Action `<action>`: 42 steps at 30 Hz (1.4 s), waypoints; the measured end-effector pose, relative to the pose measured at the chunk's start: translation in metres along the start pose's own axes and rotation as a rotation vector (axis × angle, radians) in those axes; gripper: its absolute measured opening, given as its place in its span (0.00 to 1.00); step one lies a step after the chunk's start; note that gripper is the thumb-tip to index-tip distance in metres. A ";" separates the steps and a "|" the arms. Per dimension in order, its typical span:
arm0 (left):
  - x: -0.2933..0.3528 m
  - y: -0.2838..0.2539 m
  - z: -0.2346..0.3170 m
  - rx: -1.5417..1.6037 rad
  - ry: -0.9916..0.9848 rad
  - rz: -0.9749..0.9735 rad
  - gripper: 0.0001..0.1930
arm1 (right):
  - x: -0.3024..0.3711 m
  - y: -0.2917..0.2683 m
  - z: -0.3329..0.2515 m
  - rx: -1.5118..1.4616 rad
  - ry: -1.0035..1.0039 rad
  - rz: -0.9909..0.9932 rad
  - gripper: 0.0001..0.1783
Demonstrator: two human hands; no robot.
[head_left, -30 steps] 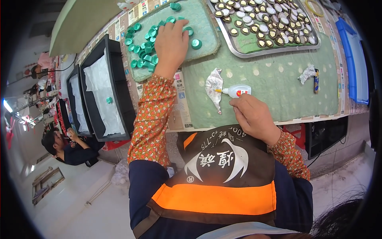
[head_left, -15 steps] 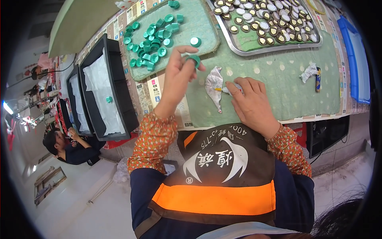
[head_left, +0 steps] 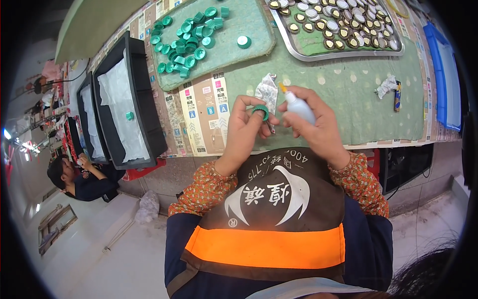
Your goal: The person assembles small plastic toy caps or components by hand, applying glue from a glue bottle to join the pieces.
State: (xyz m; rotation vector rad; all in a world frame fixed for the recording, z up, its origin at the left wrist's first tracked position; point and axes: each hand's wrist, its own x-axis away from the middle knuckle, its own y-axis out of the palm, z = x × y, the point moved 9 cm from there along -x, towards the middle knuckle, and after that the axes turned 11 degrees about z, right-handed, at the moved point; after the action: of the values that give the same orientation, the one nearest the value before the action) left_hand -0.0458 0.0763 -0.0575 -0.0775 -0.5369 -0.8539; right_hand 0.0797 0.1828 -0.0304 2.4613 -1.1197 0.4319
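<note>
Between the fingers of my left hand [head_left: 245,127] is a small green fluted cup [head_left: 260,112], held near the table's front edge. My right hand [head_left: 314,122] grips a pale squeeze bottle [head_left: 299,108] with an orange-yellow nozzle [head_left: 283,87] tipped up and toward the left. Nozzle and cup are apart. Behind the two hands a crumpled whitish cloth [head_left: 267,88] lies on the green table cover, partly hidden by my left fingers. Many more green cups [head_left: 186,42] sit in a cluster on a padded board, with one lone cup [head_left: 244,42] at its right.
A metal tray [head_left: 303,56] of round dark-and-white pieces stands at the far right. Beyond it is a blue tray [head_left: 443,74]. A crumpled wrapper [head_left: 386,87] lies beside a small dark tube [head_left: 397,97]. Black lined trays [head_left: 130,99] stand left, near another person [head_left: 84,177].
My left hand has come down and right from the padded board with the green cup. My right hand has picked the bottle up off the table cover and tilted its nozzle upward.
</note>
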 end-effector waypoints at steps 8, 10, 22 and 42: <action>0.024 0.010 -0.013 -0.045 -0.003 -0.092 0.12 | 0.002 0.006 0.005 0.264 -0.287 0.069 0.23; 0.026 0.010 -0.018 -0.022 -0.038 -0.125 0.13 | 0.005 0.009 -0.005 0.437 -0.410 0.068 0.23; 0.028 0.004 -0.042 0.176 -0.367 -0.271 0.16 | 0.021 0.024 -0.025 0.688 -0.734 0.041 0.27; 0.029 -0.005 -0.028 0.431 -0.376 -0.273 0.28 | 0.049 0.011 -0.042 0.579 -0.754 -0.043 0.23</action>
State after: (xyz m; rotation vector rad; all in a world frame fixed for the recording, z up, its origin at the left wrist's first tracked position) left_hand -0.0219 0.0455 -0.0687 0.2393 -1.0932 -0.9763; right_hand 0.0974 0.1641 0.0299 3.2921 -1.3386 -0.2723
